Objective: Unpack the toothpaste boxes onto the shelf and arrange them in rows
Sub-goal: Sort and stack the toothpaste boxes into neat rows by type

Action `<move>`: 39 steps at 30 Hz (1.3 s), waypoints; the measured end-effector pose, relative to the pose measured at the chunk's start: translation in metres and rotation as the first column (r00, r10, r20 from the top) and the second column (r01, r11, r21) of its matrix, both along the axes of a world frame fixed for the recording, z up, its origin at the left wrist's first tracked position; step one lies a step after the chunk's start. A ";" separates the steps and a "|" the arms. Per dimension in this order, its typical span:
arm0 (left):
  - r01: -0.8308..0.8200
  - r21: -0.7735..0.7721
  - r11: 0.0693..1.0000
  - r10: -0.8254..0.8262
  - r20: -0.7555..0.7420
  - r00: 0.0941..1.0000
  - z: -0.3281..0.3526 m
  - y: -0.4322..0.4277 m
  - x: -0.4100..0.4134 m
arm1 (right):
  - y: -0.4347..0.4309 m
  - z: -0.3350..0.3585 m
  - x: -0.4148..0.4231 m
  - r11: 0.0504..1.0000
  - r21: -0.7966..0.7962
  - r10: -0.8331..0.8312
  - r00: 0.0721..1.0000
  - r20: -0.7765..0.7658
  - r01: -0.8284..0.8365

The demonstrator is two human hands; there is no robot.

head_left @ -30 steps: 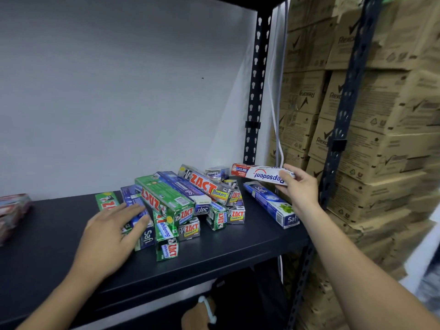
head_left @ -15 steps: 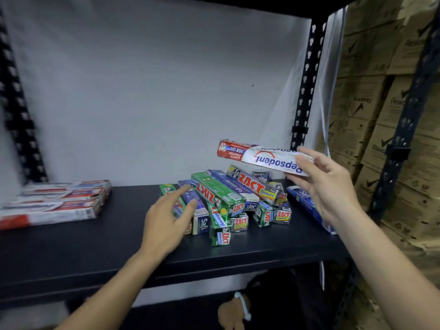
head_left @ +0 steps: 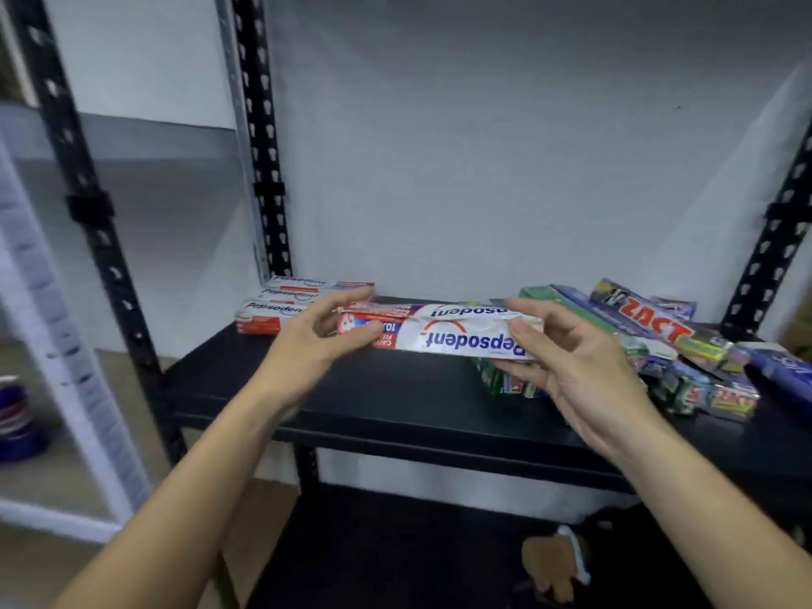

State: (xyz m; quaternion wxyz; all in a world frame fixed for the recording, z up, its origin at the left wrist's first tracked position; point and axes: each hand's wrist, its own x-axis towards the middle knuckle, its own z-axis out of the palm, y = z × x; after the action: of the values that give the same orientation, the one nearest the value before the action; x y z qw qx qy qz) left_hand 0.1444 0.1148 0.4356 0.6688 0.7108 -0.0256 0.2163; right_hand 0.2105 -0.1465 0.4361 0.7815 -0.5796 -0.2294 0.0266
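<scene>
Held Pepsodent box (head_left: 457,334): white with a red end, logo reads upside down on two faces. On the red end I get "10X" and partial "CAV… FIG…"; the rest is covered by fingers.

Left hand (head_left: 320,336): thumb and fingers pinch the box's red end. Right hand (head_left: 575,367): thumb on top, fingers under the white end, gripping. The box lies level over the black shelf (head_left: 395,397), about mid-width. Can't tell if its underside touches the board.

Left of the held box, just behind the left hand: stack of Pepsodent boxes (head_left: 281,307), logos upright, red ends facing right. Lying flat at the shelf's back left corner, partly hidden by the hand. Count unclear, at least three.

Right of the held box: loose pile of ZACT boxes (head_left: 650,331), green, blue and dark ones, crossed over each other. The big red "ZACT" is clear on the top one; small end-flap labels are blurred. The right hand covers the pile's near edge. Beyond it, a blue box (head_left: 782,367) is cut off by the frame edge, print unreadable.

Behind the held box: slotted black upright (head_left: 263,147) and plain grey wall.

Below the held box, under the shelf: a brown thing with a white band (head_left: 553,564), can't identify.

Far left of the held box: white rack with blurred blue items (head_left: 17,419).
</scene>
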 end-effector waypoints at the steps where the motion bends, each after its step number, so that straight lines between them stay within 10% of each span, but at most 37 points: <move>1: -0.028 0.018 0.999 0.028 -0.019 0.999 -0.004 0.013 -0.008 | 0.013 -0.006 0.000 0.999 -0.028 0.021 1.000 0.002 -0.021; 15: -0.431 0.453 0.781 0.477 0.013 0.879 -0.063 0.087 -0.049 | 0.126 -0.058 0.053 0.761 -0.567 -0.011 0.880 0.475 0.316; 25: -0.516 0.492 0.702 0.523 0.135 0.841 -0.072 0.022 -0.046 | 0.109 -0.055 0.040 0.825 -0.516 -0.064 0.945 0.321 0.231; 39: -0.221 0.432 0.874 0.233 0.026 0.972 -0.068 -0.035 -0.020 | 0.043 -0.040 -0.003 0.830 -0.550 0.233 0.954 0.190 -0.093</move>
State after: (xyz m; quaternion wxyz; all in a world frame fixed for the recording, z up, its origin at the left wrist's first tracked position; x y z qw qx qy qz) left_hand 0.1242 0.0799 0.3675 0.4648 0.8422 0.0195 0.2726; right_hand 0.2080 -0.1033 0.3957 0.5484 -0.7510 -0.3581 0.0834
